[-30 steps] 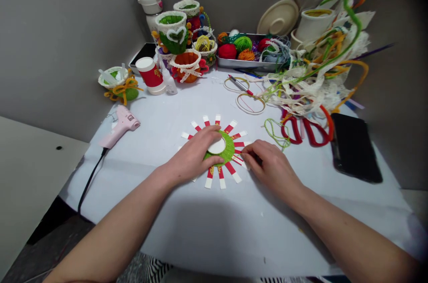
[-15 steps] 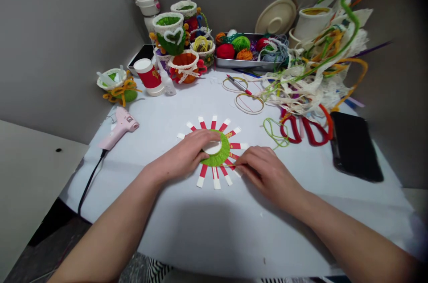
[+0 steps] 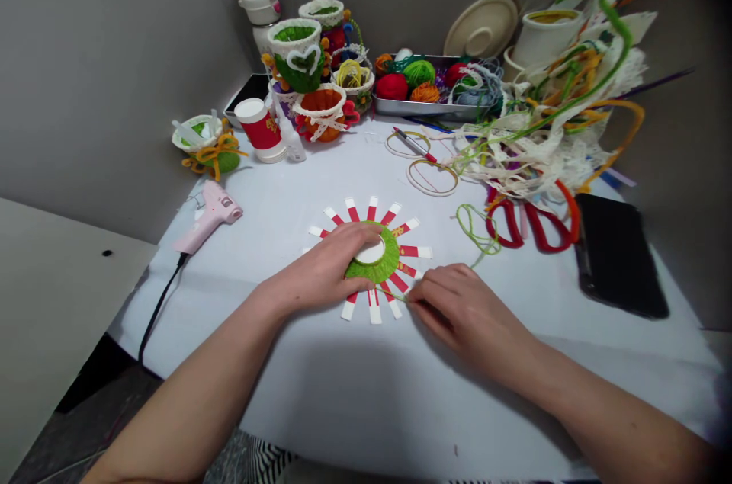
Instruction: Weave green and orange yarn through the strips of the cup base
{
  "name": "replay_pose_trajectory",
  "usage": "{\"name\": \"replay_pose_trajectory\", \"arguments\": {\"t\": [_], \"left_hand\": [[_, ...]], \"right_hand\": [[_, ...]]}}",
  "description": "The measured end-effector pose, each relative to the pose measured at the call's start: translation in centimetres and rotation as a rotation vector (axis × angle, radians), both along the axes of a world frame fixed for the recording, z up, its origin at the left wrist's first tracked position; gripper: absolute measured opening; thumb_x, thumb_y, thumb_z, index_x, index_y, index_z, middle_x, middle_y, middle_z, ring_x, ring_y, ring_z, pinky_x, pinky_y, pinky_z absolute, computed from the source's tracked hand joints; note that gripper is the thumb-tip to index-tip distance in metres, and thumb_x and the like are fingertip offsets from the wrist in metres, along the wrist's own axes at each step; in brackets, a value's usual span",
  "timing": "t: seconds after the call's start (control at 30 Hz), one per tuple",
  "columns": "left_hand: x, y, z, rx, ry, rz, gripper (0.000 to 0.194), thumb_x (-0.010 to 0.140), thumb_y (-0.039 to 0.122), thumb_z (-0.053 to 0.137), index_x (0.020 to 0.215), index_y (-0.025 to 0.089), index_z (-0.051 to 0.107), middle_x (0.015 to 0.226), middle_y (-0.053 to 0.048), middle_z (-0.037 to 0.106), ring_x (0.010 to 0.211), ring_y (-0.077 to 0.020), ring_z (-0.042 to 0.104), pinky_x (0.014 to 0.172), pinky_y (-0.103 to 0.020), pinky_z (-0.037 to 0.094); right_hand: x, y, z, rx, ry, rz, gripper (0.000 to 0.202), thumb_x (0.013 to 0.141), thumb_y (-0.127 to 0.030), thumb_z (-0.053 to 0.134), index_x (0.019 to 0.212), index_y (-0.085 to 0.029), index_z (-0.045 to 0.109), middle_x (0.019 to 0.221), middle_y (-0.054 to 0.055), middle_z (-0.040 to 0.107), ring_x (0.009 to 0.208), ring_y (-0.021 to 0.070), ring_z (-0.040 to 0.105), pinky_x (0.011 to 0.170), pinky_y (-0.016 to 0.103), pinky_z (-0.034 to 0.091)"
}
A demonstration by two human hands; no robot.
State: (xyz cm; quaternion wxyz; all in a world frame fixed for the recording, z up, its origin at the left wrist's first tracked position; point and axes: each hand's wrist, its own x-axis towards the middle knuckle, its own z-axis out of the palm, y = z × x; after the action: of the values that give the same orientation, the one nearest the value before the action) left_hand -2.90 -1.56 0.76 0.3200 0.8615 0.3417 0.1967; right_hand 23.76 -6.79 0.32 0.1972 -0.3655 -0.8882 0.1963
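Observation:
A paper cup [image 3: 387, 258] lies on the table with its side cut into red and white strips that fan out flat. Green yarn is woven in a ring around its white round base. My left hand [image 3: 337, 259] grips the cup from the left, fingers over the ring and thumb at its near edge. Between the thumb and fingertips of my right hand [image 3: 451, 301] is a strand of green yarn [image 3: 392, 293], stretched from the ring's near edge across the strips. More of this yarn lies in loose loops beyond my right hand.
Left stands a pink glue gun [image 3: 211, 213]. Decorated cups [image 3: 294, 57], a red paper cup [image 3: 263, 129] and a glue bottle line the back, beside a tray [image 3: 435, 109] of yarn balls. Red scissors [image 3: 534, 229], lace and a black phone [image 3: 621, 255] lie right.
My right hand has moved slightly toward me, with the yarn strand now angled down from the ring. My left thumb has shifted to the ring's near edge. The view has shifted a little.

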Motion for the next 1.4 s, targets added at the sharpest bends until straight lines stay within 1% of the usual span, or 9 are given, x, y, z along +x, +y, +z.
{"name": "replay_pose_trajectory", "arguments": {"t": [0.17,0.3,0.37,0.53,0.83,1.07,1.2,1.3,1.4], "left_hand": [[0.0,-0.1,-0.1,0.007,-0.011,0.007,0.055,0.090,0.016,0.076,0.139,0.025,0.053,0.150,-0.014,0.058,0.145,-0.0315,0.052,0.120,-0.057,0.047],[0.0,-0.1,-0.2,-0.003,-0.011,0.015,0.057,0.090,0.017,0.077,0.140,0.026,0.053,0.151,-0.014,0.058,0.145,-0.0321,0.052,0.120,-0.057,0.047],[0.1,0.0,-0.1,-0.008,-0.005,0.017,0.056,0.089,0.017,0.078,0.139,0.025,0.053,0.151,-0.014,0.058,0.145,-0.0318,0.052,0.120,-0.056,0.047],[0.1,0.0,0.0,-0.012,-0.003,0.012,0.055,0.089,0.017,0.079,0.137,0.024,0.055,0.150,-0.015,0.058,0.146,-0.0324,0.052,0.120,-0.056,0.047],[0.0,0.0,-0.1,-0.015,-0.003,0.009,0.055,0.089,0.016,0.077,0.138,0.026,0.055,0.150,-0.014,0.059,0.145,-0.0331,0.052,0.118,-0.059,0.047],[0.3,0.0,-0.2,0.001,0.010,0.039,0.043,0.096,0.027,0.074,0.135,0.026,0.056,0.149,-0.014,0.060,0.142,-0.0322,0.055,0.117,-0.057,0.048],[0.7,-0.1,-1.0,0.051,0.005,0.127,0.044,0.096,0.031,0.074,0.135,0.026,0.054,0.157,-0.014,0.050,0.149,-0.0338,0.046,0.119,-0.058,0.045],[0.9,-0.3,-1.1,0.081,0.018,0.182,0.047,0.094,0.033,0.077,0.135,0.024,0.055,0.144,-0.014,0.056,0.137,-0.0351,0.052,0.113,-0.058,0.048],[0.8,-0.2,-0.6,0.102,0.010,0.147,0.046,0.095,0.029,0.076,0.135,0.024,0.055,0.132,-0.012,0.063,0.125,-0.0325,0.057,0.109,-0.056,0.049]], "right_hand": [[-0.8,-1.0,0.0,0.062,-0.040,0.110,0.026,0.106,-0.015,0.049,0.087,-0.018,0.066,0.079,0.002,0.063,0.076,0.0179,0.058,0.077,0.035,0.038],[-1.0,-1.6,-0.4,0.133,-0.083,0.139,0.028,0.103,-0.013,0.049,0.080,-0.018,0.063,0.077,0.002,0.062,0.072,0.0185,0.054,0.072,0.036,0.036],[-0.8,-1.6,-0.4,0.133,-0.104,0.107,0.027,0.102,-0.013,0.050,0.078,-0.019,0.061,0.076,0.003,0.062,0.071,0.0189,0.054,0.070,0.036,0.035],[-0.1,-0.9,-0.3,0.120,-0.118,-0.106,0.023,0.103,-0.016,0.051,0.083,-0.019,0.063,0.076,0.003,0.063,0.071,0.0202,0.055,0.071,0.036,0.035],[-0.1,1.8,-1.8,0.012,0.044,-0.303,0.017,0.103,-0.021,0.053,0.090,-0.021,0.063,0.081,0.003,0.070,0.074,0.0196,0.062,0.073,0.035,0.041],[-0.1,2.0,-2.1,-0.008,0.068,-0.314,0.014,0.101,-0.022,0.054,0.090,-0.022,0.064,0.083,0.003,0.072,0.075,0.0201,0.064,0.075,0.037,0.043],[0.0,1.9,-2.3,-0.019,0.060,-0.311,0.015,0.101,-0.020,0.053,0.090,-0.022,0.063,0.082,0.003,0.070,0.075,0.0196,0.063,0.075,0.037,0.043],[0.1,1.9,-2.2,-0.040,0.060,-0.305,0.015,0.101,-0.018,0.054,0.089,-0.022,0.062,0.083,0.002,0.069,0.076,0.0193,0.062,0.077,0.037,0.043],[0.1,1.9,-1.7,-0.051,0.077,-0.265,0.016,0.103,-0.021,0.055,0.088,-0.022,0.062,0.084,0.003,0.068,0.078,0.0198,0.062,0.076,0.037,0.044]]}}
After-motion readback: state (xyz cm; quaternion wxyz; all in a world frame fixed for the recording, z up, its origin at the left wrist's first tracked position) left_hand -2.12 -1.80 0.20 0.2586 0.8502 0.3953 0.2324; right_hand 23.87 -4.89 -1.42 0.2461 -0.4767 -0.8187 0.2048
